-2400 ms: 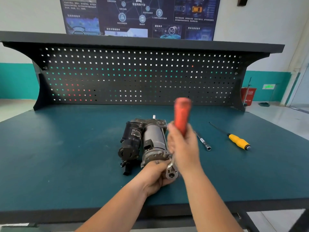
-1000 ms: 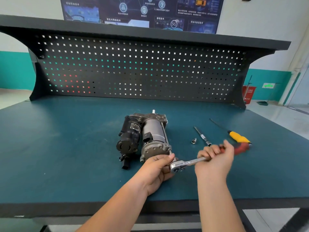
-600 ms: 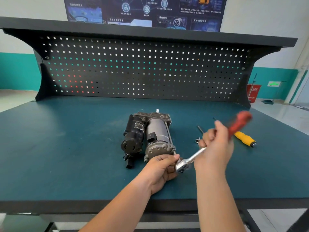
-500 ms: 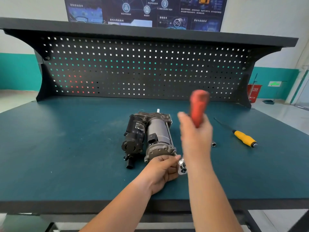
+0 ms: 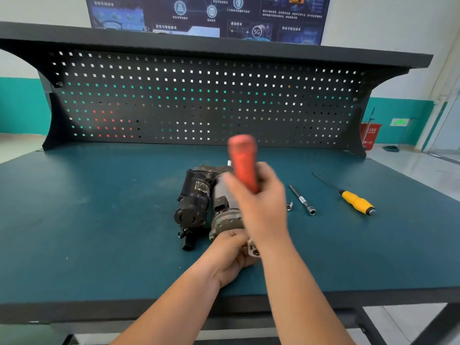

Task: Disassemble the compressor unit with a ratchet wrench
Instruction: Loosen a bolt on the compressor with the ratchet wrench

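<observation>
Near the middle of the teal counter point(image 5: 99, 220) lies the compressor unit point(image 5: 199, 205), its long axis running from 12 to 6 o'clock, with the black motor side at 9 o'clock and the grey metal cylinder at 3 o'clock. At its 6 o'clock end the left hand point(image 5: 230, 255) has its fingers curled round the base of the grey cylinder, holding it. The right hand point(image 5: 261, 207), blurred, grips the red handle of the ratchet wrench point(image 5: 242, 163), which stands nearly upright, handle toward 12 o'clock. The wrench's silver head shows just beside the left hand's fingers; whether it sits on a fastener cannot be told. At 3 o'clock from the compressor, apart from it, lie a small socket point(image 5: 289, 206), a slim extension bar point(image 5: 302, 200) and, farther out, a yellow-handled screwdriver point(image 5: 356, 201). A black pegboard point(image 5: 199, 100) rises at 12 o'clock along the counter's far edge.
</observation>
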A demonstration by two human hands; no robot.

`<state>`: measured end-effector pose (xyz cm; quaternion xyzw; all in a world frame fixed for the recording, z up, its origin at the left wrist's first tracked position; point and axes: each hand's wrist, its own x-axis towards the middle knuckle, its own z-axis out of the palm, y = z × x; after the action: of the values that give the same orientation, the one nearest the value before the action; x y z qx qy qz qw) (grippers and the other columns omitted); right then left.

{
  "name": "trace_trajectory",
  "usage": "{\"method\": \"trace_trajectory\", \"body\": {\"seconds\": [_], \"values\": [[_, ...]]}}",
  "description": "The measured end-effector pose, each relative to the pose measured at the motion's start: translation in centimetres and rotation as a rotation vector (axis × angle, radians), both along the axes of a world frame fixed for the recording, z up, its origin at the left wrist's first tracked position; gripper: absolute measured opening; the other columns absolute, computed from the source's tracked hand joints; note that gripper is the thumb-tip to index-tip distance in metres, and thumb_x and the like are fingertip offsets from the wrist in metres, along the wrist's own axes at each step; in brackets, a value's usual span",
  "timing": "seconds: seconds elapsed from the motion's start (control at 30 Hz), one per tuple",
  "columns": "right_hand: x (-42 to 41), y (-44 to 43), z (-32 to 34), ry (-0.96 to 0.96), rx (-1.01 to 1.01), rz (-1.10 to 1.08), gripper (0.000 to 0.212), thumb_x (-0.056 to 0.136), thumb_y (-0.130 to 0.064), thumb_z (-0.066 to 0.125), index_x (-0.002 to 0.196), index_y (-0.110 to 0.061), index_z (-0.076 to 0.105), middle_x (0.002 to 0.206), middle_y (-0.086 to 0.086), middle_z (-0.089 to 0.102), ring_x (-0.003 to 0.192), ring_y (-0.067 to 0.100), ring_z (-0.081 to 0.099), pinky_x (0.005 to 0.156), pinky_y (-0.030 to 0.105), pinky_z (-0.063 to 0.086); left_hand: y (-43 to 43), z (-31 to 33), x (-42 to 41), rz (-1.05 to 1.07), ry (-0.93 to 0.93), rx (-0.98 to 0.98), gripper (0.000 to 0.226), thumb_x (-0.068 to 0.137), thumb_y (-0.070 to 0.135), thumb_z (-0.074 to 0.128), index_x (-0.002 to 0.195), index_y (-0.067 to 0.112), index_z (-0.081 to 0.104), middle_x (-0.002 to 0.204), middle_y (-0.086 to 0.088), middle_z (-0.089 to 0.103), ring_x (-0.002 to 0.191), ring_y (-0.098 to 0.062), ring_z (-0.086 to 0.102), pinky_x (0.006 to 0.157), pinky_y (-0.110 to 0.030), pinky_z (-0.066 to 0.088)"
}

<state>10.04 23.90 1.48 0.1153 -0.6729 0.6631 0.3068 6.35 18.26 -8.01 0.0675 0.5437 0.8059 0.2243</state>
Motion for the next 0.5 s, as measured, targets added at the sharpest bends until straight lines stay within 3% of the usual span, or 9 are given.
{"method": "trace_trajectory", "body": {"seconds": [0.07,0.13,0.23,0.3,0.37,0.5], "values": [[0.2,2.2,-0.5,0.014,-0.426,-0.002,0.012,0.071,-0.028,0.068,0.068,-0.027,0.056,0.05,-0.011,0.043,0.043,0.003,0.036,0.043,0.017,0.03,-0.1,0.3,0.1,-0.003,0.002,0.01,0.039,0.091,0.012,0.054,0.055,0.013,0.071,0.064,-0.002,0.068,0.057,-0.01,0.064,0.059,-0.025,0.054],[0.2,4.6,-1.6,0.043,-0.867,-0.014,0.021,0.084,-0.02,0.057,0.066,-0.021,0.044,0.045,-0.011,0.036,0.037,0.004,0.028,0.038,0.017,0.023,0.0,0.4,0.2,0.012,0.001,-0.018,0.038,0.089,0.02,0.057,0.053,0.015,0.07,0.062,0.0,0.067,0.057,-0.009,0.061,0.059,-0.023,0.05],[0.2,7.0,-4.1,-0.09,-1.34,-0.075,0.028,0.09,-0.027,0.045,0.064,-0.023,0.036,0.048,-0.01,0.029,0.036,0.007,0.023,0.038,0.017,0.02,0.0,0.6,0.6,0.025,-0.014,-0.034,0.035,0.09,0.02,0.057,0.058,0.013,0.07,0.061,-0.001,0.067,0.055,-0.009,0.06,0.054,-0.019,0.048],[0.0,7.2,-5.8,-0.183,-1.457,-0.104,0.027,0.09,-0.028,0.044,0.067,-0.022,0.033,0.047,-0.009,0.029,0.035,0.007,0.024,0.038,0.016,0.021,-0.1,0.7,0.7,0.027,-0.02,-0.036,0.031,0.09,0.02,0.058,0.063,0.013,0.07,0.061,-0.001,0.067,0.052,-0.008,0.061,0.053,-0.018,0.049],[-0.3,7.1,-6.2,-0.219,-1.452,-0.133,0.027,0.091,-0.026,0.046,0.068,-0.021,0.032,0.045,-0.01,0.029,0.035,0.007,0.025,0.038,0.016,0.023,-0.1,0.8,0.9,0.027,-0.02,-0.05,0.027,0.09,0.02,0.058,0.067,0.013,0.07,0.061,0.0,0.067,0.052,-0.007,0.061,0.054,-0.019,0.049],[-0.6,6.6,-3.3,-0.136,-1.21,-0.18,0.025,0.089,-0.021,0.053,0.069,-0.02,0.037,0.046,-0.011,0.032,0.036,0.005,0.029,0.038,0.016,0.024,-0.2,1.1,1.1,0.003,-0.025,-0.052,0.019,0.09,0.019,0.057,0.075,0.012,0.067,0.064,0.0,0.068,0.055,-0.007,0.063,0.054,-0.018,0.05]]}}
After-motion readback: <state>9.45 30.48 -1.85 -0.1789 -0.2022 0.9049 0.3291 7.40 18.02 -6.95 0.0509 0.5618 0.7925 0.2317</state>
